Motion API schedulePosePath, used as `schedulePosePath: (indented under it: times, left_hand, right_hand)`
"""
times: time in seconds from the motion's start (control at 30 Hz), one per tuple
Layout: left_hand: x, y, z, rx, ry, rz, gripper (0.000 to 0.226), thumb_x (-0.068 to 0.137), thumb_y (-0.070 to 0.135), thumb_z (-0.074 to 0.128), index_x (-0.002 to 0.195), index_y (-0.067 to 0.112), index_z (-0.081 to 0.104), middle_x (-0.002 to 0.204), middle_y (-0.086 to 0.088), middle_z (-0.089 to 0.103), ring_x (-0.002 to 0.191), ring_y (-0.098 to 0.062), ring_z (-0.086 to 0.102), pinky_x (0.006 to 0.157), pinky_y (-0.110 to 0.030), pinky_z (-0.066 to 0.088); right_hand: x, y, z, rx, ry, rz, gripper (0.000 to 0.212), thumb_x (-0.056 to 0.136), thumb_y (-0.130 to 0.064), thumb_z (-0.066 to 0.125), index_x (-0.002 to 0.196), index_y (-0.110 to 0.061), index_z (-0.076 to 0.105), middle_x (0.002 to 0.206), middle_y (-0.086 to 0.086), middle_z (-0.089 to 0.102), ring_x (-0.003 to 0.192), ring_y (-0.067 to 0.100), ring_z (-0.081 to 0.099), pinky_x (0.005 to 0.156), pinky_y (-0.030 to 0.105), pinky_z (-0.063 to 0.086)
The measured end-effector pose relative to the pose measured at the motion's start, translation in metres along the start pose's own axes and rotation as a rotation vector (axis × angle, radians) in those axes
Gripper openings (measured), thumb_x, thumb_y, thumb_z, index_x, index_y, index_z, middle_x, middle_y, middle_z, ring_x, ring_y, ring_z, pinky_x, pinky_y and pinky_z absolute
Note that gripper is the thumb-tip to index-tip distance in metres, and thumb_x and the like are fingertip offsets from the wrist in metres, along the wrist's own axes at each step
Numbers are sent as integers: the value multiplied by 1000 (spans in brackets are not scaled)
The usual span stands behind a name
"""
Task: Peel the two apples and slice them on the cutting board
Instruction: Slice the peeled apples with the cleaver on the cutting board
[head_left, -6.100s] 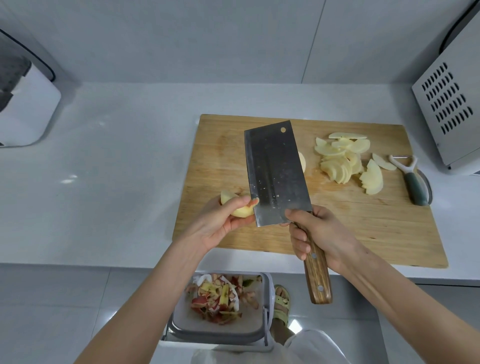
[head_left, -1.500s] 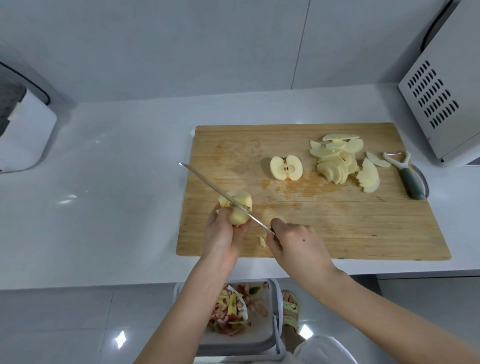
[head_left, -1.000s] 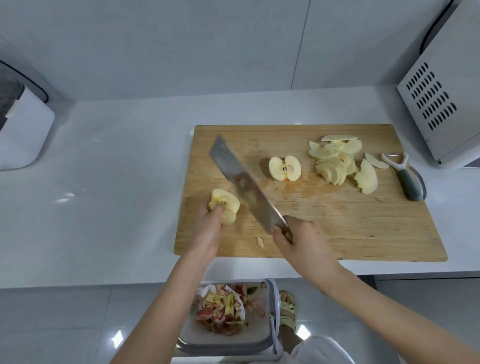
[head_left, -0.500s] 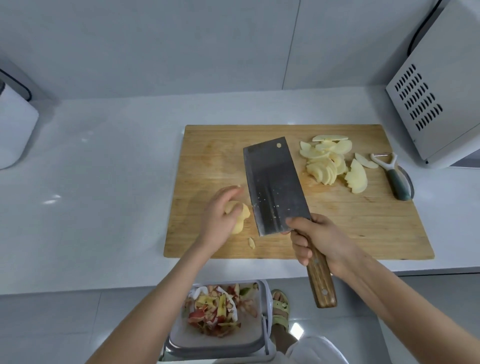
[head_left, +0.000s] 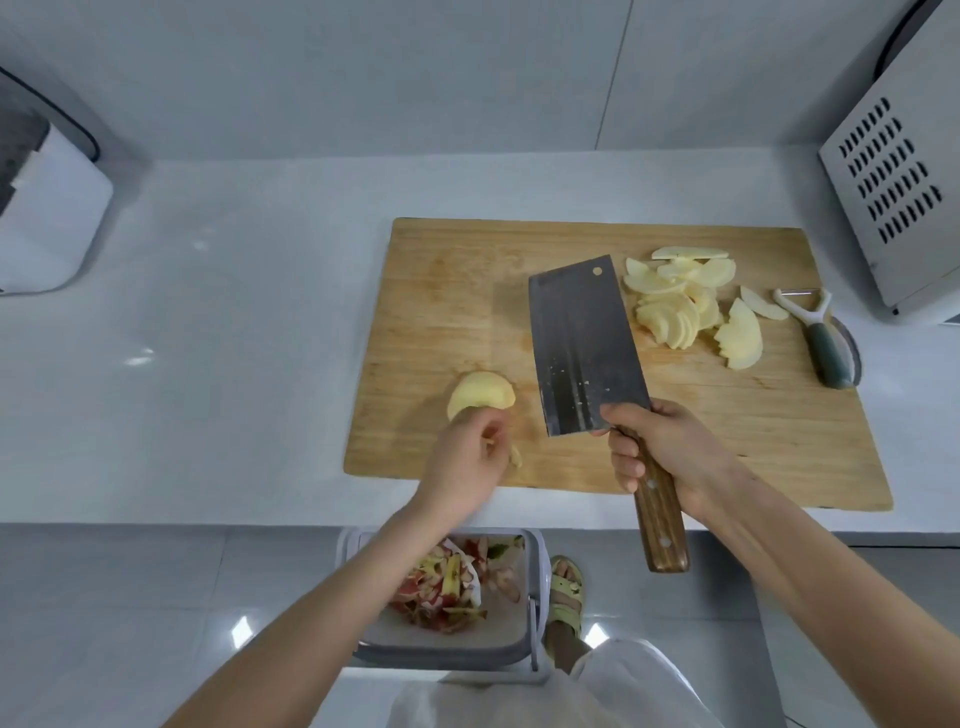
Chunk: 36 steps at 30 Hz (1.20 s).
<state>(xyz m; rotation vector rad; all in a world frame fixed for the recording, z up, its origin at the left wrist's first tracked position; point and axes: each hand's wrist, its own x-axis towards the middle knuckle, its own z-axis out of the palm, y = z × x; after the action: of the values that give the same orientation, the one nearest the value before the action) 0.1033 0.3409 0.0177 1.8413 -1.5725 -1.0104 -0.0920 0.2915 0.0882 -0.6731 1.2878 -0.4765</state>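
A peeled apple half (head_left: 480, 394) lies dome up near the left end of the wooden cutting board (head_left: 779, 441). Just in front of it, my left hand (head_left: 465, 460) curls its fingers down and pinches a small apple scrap (head_left: 515, 457) on the board. My right hand (head_left: 670, 452) grips the wooden handle of a cleaver (head_left: 587, 348). Its broad blade is held flat side up over the middle of the board and hides the board beneath it. A heap of apple slices (head_left: 680, 306) sits at the board's far right.
A green-handled peeler (head_left: 823, 345) lies at the board's right edge. A bin (head_left: 535, 597) holding apple peels (head_left: 447, 587) stands on the floor below the counter edge. A vented appliance (head_left: 893, 197) stands at the right and a white appliance (head_left: 47, 208) at the left.
My left hand has let go of the apple half, which now lies on the board, and has dropped to the small scrap. The cleaver stays raised flat over the board.
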Motion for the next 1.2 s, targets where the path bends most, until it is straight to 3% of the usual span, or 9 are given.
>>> schedulePosePath:
  times: [0.07, 0.13, 0.27, 0.43, 0.6, 0.7, 0.83, 0.93, 1.2]
  left_hand:
    - [5, -12, 25, 427, 11, 403, 32, 80, 4, 70, 112, 4, 65, 105, -11, 63, 93, -24, 60, 82, -36, 53]
    - [9, -20, 41, 642, 0, 565, 47, 57, 0, 83, 102, 4, 68, 99, -11, 65, 87, -26, 62, 76, -33, 55]
    - [-12, -42, 39, 645, -54, 463, 56, 43, -11, 79, 95, 7, 68, 101, -9, 64, 89, -23, 61, 73, -30, 55]
    - [-69, -76, 18, 656, -357, 405, 25, 71, -2, 66, 92, 11, 70, 97, -3, 64, 93, -21, 59, 80, -32, 53]
    - [-46, -36, -16, 416, -67, 291, 13, 85, 13, 63, 95, 14, 71, 100, 1, 68, 91, -15, 62, 81, -33, 53]
    - [-5, -10, -21, 371, 136, 81, 38, 86, 23, 66, 122, 13, 60, 122, -6, 59, 112, -23, 53, 92, -31, 43]
    - [43, 4, -22, 461, -65, -139, 76, 79, 34, 73, 144, 31, 34, 144, -8, 38, 130, -30, 35, 103, -36, 34]
    - [61, 5, -21, 505, -156, -152, 75, 75, 37, 77, 141, 34, 41, 141, -7, 43, 129, -27, 39, 100, -31, 34]
    - [74, 25, 9, 317, 113, -375, 68, 73, 51, 74, 128, 18, 49, 122, -13, 47, 100, -27, 57, 70, -26, 37]
  right_hand:
    - [0, 1, -2, -18, 13, 3, 19, 93, -12, 54, 78, -1, 54, 46, 2, 37, 35, 13, 34, 37, 23, 34]
    - [-1, 2, -5, -42, 21, -2, 19, 93, -13, 54, 79, -1, 55, 46, 2, 37, 35, 13, 35, 36, 24, 35]
    - [-1, 4, -11, -77, 22, 7, 17, 93, -13, 54, 85, 1, 56, 47, 2, 38, 36, 13, 36, 38, 24, 37]
    - [2, 10, -9, -95, 23, 30, 16, 93, -12, 54, 83, 0, 55, 48, 3, 39, 36, 13, 37, 37, 25, 37]
    - [3, 15, -5, -260, 61, -3, 14, 92, -7, 51, 80, -1, 54, 47, 4, 41, 37, 15, 37, 38, 25, 37]
    - [4, 20, -1, -401, 97, -95, 16, 90, -5, 47, 75, -4, 50, 50, 8, 42, 35, 16, 39, 38, 25, 39]
    - [8, 23, -2, -754, 130, -195, 21, 92, -11, 40, 74, -6, 49, 53, 14, 51, 32, 14, 49, 38, 24, 42]
    - [15, 21, -7, -978, 166, -242, 22, 94, -15, 41, 77, -5, 51, 62, 10, 54, 44, 22, 55, 43, 30, 45]
    - [38, 6, -17, -1244, 187, -327, 34, 95, -18, 43, 62, -19, 34, 60, -1, 44, 50, 14, 40, 43, 26, 28]
